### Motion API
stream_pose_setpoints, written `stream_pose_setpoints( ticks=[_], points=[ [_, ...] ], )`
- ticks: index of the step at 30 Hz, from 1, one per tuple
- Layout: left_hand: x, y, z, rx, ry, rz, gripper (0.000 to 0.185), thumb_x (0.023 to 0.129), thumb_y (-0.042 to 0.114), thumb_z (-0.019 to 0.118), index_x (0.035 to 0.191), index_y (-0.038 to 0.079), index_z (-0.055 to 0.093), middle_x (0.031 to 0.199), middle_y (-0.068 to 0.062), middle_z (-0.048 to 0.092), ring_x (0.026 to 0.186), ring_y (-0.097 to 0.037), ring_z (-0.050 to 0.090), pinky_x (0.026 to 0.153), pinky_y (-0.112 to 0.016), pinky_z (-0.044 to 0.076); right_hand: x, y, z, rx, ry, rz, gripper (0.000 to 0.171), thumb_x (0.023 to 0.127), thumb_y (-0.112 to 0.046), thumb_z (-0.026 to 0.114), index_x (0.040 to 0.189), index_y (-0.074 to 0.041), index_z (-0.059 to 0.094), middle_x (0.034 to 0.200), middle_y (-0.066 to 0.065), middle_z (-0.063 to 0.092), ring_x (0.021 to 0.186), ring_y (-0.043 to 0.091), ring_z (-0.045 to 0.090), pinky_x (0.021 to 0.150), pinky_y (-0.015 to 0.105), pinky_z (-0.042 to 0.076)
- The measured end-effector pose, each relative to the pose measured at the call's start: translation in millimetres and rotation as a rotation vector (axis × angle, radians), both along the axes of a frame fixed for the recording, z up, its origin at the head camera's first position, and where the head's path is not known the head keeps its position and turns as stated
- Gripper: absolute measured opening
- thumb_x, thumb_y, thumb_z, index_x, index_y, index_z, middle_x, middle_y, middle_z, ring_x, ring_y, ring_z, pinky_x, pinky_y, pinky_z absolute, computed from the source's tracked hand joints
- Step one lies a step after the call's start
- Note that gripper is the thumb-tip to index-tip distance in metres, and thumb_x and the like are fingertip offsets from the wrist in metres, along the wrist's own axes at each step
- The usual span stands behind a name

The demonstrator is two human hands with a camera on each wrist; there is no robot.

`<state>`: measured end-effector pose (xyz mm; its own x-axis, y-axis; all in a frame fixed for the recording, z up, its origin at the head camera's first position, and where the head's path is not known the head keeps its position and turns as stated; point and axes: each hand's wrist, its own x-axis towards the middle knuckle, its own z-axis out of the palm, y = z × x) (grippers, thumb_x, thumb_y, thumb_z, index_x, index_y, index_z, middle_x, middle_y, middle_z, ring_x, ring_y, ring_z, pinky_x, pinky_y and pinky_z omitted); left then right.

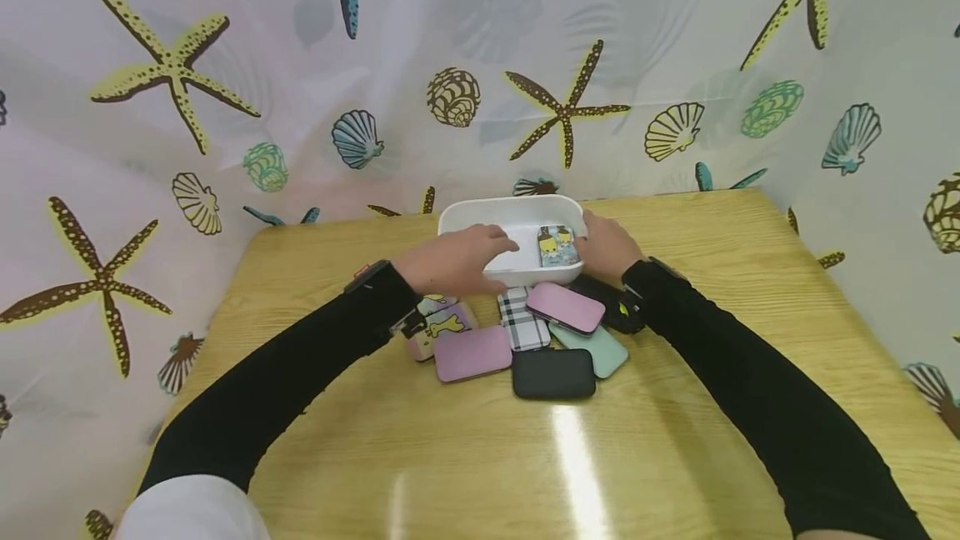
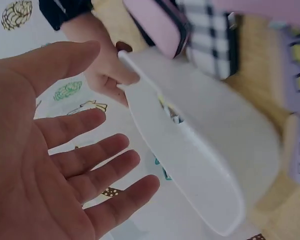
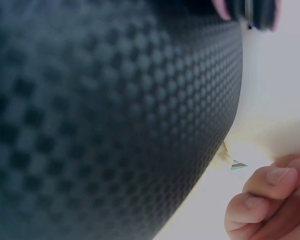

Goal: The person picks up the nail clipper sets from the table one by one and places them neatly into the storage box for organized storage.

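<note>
A white plastic bin [image 1: 525,277] stands at the back of the table, with a small yellow-and-blue patterned case [image 1: 557,248] inside at its right end. My right hand [image 1: 606,247] grips the bin's right rim, its fingers curled there in the right wrist view. Over the bin's left part hovers my left hand [image 1: 459,260], fingers spread and palm bare in the left wrist view. In front of the bin lie a plaid case [image 1: 522,319], a pink case [image 1: 566,307], a mint-green case [image 1: 609,352] and a black case [image 1: 553,374].
A second pink case [image 1: 472,353] lies left of the black one, beside purple giraffe-print cases [image 1: 444,325]. A dark textured case [image 3: 115,115] sits close under my right wrist. A shell-and-starfish cloth [image 1: 405,140] hangs behind the wooden table [image 1: 360,440].
</note>
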<state>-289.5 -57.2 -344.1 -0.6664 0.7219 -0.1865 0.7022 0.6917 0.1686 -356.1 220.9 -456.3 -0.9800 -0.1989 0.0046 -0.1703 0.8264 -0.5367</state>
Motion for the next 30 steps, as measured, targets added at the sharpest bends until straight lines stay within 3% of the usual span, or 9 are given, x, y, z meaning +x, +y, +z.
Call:
stream_pose_setpoints(
  ticks=[7,11,13,18,22,26,30],
  points=[
    [47.5,-29,-16.8,0.023,0.076,-0.113,0.069,0.085,0.031,0.079,0.146,0.014,0.052,0.144,-0.005,0.053,0.124,-0.018,0.055,0.094,-0.031,0.052,1.9,1,7.1,-0.002,-0.008,-0.001,0.051,0.100,-0.011,0.049,0.145,0.009,0.040,0.129,0.030,0.060,0.109,0.039,0.062,0.098,0.058,0.048],
    [65.2,-32,-33.6,-0.010,0.156,-0.160,0.069,0.082,0.034,0.081,0.142,0.011,0.056,0.143,-0.010,0.055,0.126,-0.024,0.056,0.093,-0.039,0.054,5.3,-2,11.2,0.007,-0.025,-0.010,0.050,0.101,-0.012,0.048,0.146,0.009,0.039,0.131,0.030,0.058,0.111,0.039,0.061,0.101,0.057,0.046],
    [71.1,-32,-43.3,-0.044,0.180,-0.148,0.071,0.080,0.038,0.082,0.142,0.013,0.056,0.142,-0.010,0.056,0.128,-0.027,0.055,0.092,-0.042,0.055,7.0,-4,12.7,0.012,-0.031,-0.011,0.050,0.101,-0.012,0.048,0.146,0.010,0.039,0.132,0.031,0.058,0.113,0.039,0.061,0.102,0.058,0.046],
    [77.5,-33,-68.0,-0.101,0.227,-0.102,0.074,0.078,0.043,0.082,0.141,0.017,0.054,0.132,-0.005,0.060,0.121,-0.024,0.057,0.092,-0.044,0.053,8.8,-7,13.2,0.012,-0.023,-0.007,0.050,0.101,-0.011,0.048,0.145,0.011,0.040,0.132,0.032,0.058,0.112,0.040,0.061,0.102,0.058,0.046],
    [79.0,-36,-83.8,-0.101,0.295,-0.116,0.071,0.081,0.038,0.079,0.142,0.014,0.052,0.120,-0.004,0.062,0.110,-0.022,0.058,0.083,-0.039,0.054,7.4,-6,9.3,0.010,-0.011,-0.010,0.050,0.100,-0.011,0.049,0.145,0.010,0.041,0.131,0.030,0.059,0.111,0.039,0.062,0.100,0.057,0.048],
    [79.4,-39,-87.8,-0.095,0.323,-0.134,0.070,0.081,0.032,0.077,0.143,0.012,0.051,0.117,-0.003,0.061,0.106,-0.020,0.056,0.078,-0.036,0.053,7.8,-6,9.0,0.002,-0.012,-0.006,0.050,0.100,-0.011,0.048,0.145,0.010,0.039,0.131,0.031,0.058,0.110,0.038,0.062,0.097,0.056,0.048],
    [78.4,-43,-83.6,-0.092,0.297,-0.157,0.074,0.078,0.027,0.078,0.144,0.012,0.050,0.125,-0.003,0.061,0.111,-0.021,0.055,0.085,-0.037,0.053,10.6,-7,12.1,0.002,-0.022,-0.010,0.051,0.101,-0.011,0.046,0.147,0.011,0.037,0.131,0.031,0.058,0.109,0.038,0.061,0.097,0.055,0.048]
  ],
)
